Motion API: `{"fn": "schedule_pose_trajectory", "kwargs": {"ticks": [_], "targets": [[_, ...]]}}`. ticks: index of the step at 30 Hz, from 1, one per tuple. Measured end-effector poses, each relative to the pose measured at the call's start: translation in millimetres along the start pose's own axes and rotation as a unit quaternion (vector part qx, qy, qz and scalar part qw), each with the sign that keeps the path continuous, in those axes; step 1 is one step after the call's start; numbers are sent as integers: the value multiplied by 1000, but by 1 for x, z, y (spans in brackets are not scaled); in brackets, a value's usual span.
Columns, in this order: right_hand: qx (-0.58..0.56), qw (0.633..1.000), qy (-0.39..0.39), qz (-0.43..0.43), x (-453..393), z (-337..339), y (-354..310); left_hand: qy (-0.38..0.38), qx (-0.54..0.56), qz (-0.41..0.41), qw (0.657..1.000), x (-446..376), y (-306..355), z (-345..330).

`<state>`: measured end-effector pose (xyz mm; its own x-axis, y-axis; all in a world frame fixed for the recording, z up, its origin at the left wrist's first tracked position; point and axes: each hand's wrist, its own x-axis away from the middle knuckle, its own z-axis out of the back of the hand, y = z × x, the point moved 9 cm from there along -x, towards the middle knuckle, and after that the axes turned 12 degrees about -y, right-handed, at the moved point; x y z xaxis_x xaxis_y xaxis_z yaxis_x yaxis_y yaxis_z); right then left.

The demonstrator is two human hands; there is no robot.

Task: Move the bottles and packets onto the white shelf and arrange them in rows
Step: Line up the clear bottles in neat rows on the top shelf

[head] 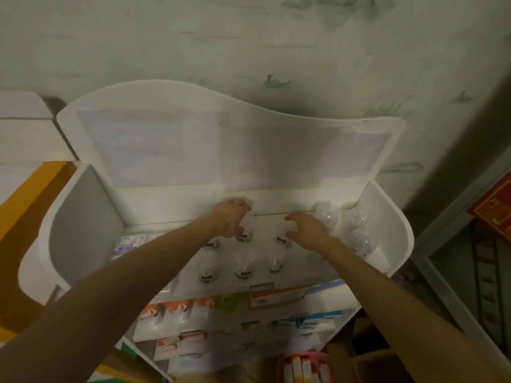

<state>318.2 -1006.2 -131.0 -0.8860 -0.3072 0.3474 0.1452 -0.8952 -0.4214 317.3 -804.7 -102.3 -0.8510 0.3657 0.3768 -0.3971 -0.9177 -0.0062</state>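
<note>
Against the patterned wall stood the white shelf (83, 217), its top tier holding clear bottles (243, 268) in rows. Our left hand (229, 219) curled around one back-row bottle (244, 230); our right hand (307, 230) hovered beside it, fingers spread, holding nothing.

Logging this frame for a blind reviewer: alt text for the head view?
Left hand grips a clear bottle on the white shelf; right hand hovers open beside it. More bottles stand in rows nearer the camera.
</note>
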Motion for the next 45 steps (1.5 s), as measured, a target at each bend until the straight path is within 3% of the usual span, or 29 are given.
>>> {"fn": "schedule_pose_trajectory", "kwargs": {"ticks": [17,28,31,37,45], "targets": [[-27,993,-39,112,-21,11,0,-3,59,61,996,0,0,-10],[-6,988,-28,149,-17,3,-11,3,85,82,993,15,-4,-14],[7,987,19,162,-12,10,-19,18,92,77,993,20,-5,-6],[104,952,91,273,24,13,-57,78,107,40,990,29,10,15],[277,919,-2,280,40,-31,-58,38,65,-31,997,34,39,5]]}}
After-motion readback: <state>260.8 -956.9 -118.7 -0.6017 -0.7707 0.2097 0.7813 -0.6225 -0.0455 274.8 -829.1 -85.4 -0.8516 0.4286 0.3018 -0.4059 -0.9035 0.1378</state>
